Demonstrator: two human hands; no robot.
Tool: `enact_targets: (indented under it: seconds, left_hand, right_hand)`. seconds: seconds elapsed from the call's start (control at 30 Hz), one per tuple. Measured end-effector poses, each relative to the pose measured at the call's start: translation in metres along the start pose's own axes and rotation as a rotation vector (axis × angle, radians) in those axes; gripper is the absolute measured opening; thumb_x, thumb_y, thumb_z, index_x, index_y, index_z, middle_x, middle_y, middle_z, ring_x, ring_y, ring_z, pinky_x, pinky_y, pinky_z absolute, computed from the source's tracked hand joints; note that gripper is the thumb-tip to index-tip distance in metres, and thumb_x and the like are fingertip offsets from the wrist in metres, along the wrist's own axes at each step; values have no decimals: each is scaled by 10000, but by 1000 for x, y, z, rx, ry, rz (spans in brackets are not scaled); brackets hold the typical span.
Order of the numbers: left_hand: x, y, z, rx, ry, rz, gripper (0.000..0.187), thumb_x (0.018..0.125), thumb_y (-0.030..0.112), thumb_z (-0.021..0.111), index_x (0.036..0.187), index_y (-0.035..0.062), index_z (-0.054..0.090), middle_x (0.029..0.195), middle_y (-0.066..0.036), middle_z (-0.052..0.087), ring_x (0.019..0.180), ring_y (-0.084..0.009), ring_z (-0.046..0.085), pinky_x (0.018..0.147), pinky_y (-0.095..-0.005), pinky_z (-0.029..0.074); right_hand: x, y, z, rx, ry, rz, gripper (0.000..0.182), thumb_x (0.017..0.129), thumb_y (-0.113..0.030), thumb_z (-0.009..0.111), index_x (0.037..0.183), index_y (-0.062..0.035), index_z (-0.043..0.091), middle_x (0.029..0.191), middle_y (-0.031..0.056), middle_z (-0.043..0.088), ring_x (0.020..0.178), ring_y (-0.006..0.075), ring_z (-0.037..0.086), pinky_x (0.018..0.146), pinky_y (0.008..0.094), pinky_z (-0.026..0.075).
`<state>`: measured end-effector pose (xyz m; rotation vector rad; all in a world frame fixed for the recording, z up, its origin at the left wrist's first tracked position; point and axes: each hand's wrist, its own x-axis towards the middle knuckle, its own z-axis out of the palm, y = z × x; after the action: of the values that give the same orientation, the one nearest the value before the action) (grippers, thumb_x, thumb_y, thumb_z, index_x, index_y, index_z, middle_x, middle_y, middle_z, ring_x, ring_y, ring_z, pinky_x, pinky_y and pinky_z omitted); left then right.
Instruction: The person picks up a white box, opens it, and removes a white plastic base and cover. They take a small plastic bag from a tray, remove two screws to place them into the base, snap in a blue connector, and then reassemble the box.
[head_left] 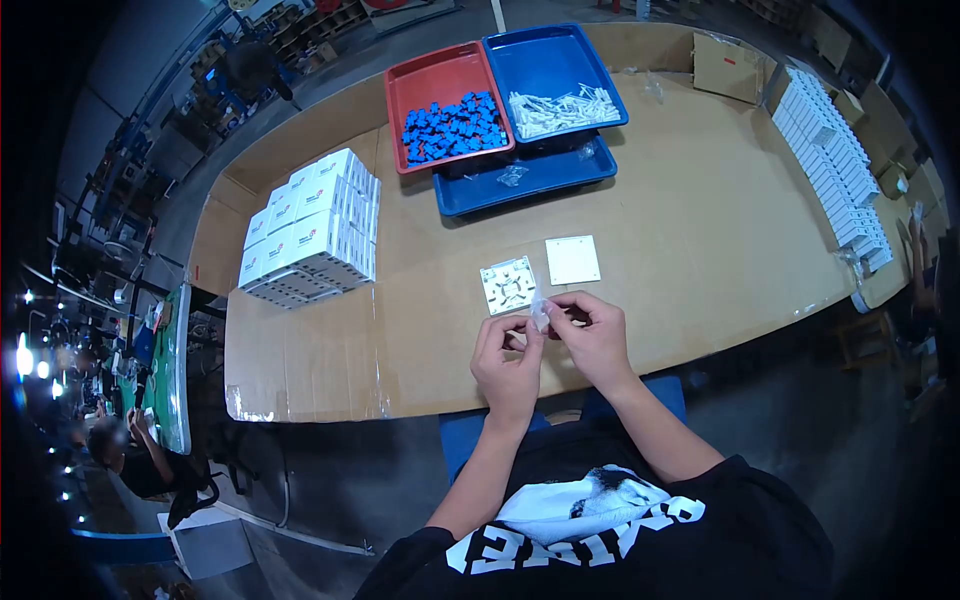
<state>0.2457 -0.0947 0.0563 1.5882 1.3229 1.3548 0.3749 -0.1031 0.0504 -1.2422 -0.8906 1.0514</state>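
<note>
My left hand (508,368) and right hand (596,343) pinch a small clear bag (541,314) near the white frame (508,286).

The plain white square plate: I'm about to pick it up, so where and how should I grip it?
I'd pinch the plain white square plate at its right edge, coming from the right. It lies flat and looks thin, so a fingertip under that edge should help. Bare cardboard borders that side; the detailed plate sits near its left.
</note>
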Motion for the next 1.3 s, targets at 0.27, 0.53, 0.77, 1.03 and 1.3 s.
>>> enact_targets:
  seconds: [0.27, 0.53, 0.77, 1.03, 1.3]
  left_hand:
    - [-2, -23, 5, -284, -96, -100, 164, 1022, 155, 634, 996, -6, 656, 890, -44, 646, 659, -91, 572, 593, -235, 454]
    - [13, -26, -8, -628, -163, -600, 230, 1059, 241, 633, 1095, 17, 670, 903, -23, 693, 716, -59, 609, 634, -212, 486]
    - [7, -33, -4, -759, -103, -511, 201, 1044, 212, 664, 1111, 23, 686, 943, -22, 710, 732, -48, 606, 652, -210, 489]
    - [14, -42, -11, -503, -150, -387, 286, 986, 235, 738, 1170, 20, 694, 1021, -36, 707, 871, -103, 637, 746, -254, 502]
    - [27, -3, -34, 340, -325, 440, 613, 727, 326, 894, 1263, 97, 704, 1242, -43, 677, 1168, -252, 596, 1046, -439, 374]
  right_hand:
    - [-2, -14, 5, -244, 59, -349, 120, 907, 22, 708, 1023, 22, 739, 970, 107, 721, 826, 171, 741, 706, 297, 630]
    - [5, 5, -10, -326, -216, -492, 198, 867, 70, 694, 1040, -6, 753, 1124, 98, 657, 971, 175, 693, 832, 278, 594]
    - [7, 11, -12, 40, -260, -36, 249, 930, 33, 702, 1179, 40, 684, 1045, 74, 704, 909, 118, 688, 749, 261, 580]
    - [10, 6, -23, 163, -243, 149, 192, 984, -32, 682, 1152, 52, 724, 877, 75, 731, 725, 109, 683, 686, 248, 573]
    - [6, -3, -23, -87, -258, 198, 195, 982, -39, 680, 1141, 50, 750, 927, 80, 753, 758, 90, 675, 666, 241, 563]
